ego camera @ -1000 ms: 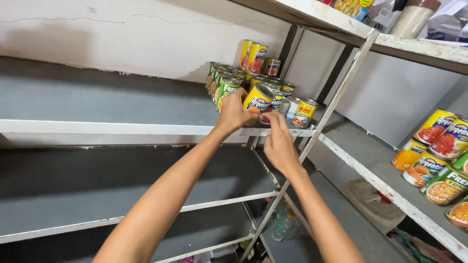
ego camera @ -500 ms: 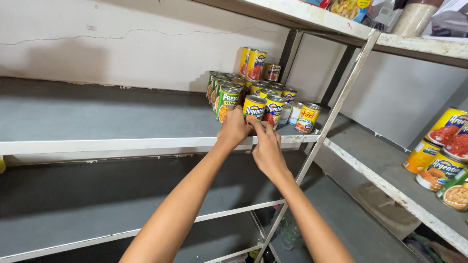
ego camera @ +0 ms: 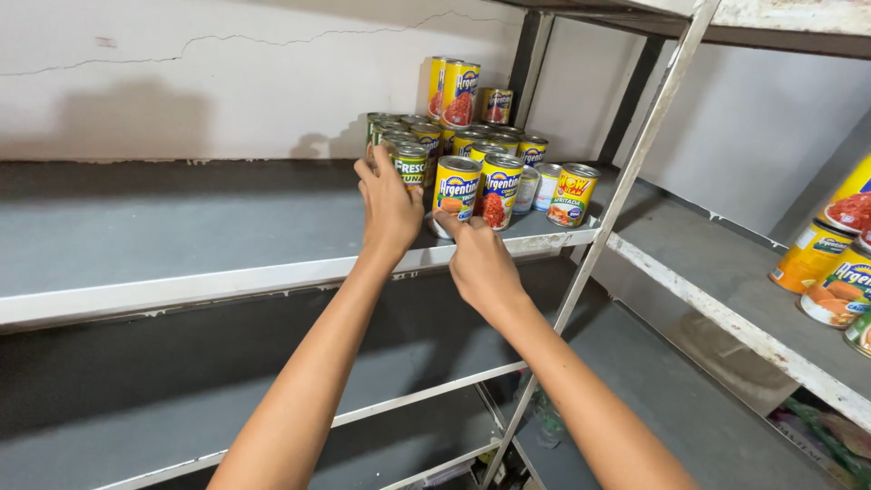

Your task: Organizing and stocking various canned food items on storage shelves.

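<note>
A cluster of tin cans stands at the right end of a grey shelf (ego camera: 181, 236). My left hand (ego camera: 390, 204) is raised with its fingers spread, resting against a green-labelled can (ego camera: 410, 163) at the cluster's left front. My right hand (ego camera: 481, 259) sits just below the shelf's front edge. Its index finger touches the base of a yellow-labelled can (ego camera: 456, 191). A second yellow can (ego camera: 500, 191) stands right beside that one. Neither hand is wrapped around a can.
Two tall yellow cans (ego camera: 454, 91) stand at the back against the cracked white wall. A slanted white metal upright (ego camera: 626, 181) rises right of the cans. More cans (ego camera: 839, 263) stand on the right-hand shelf. Lower grey shelves lie beneath my arms.
The yellow can my left hand gripped a second ago now stands on the shelf front. My left hand has let go and shifted to the green can, and my right index finger has reached the yellow can's base.
</note>
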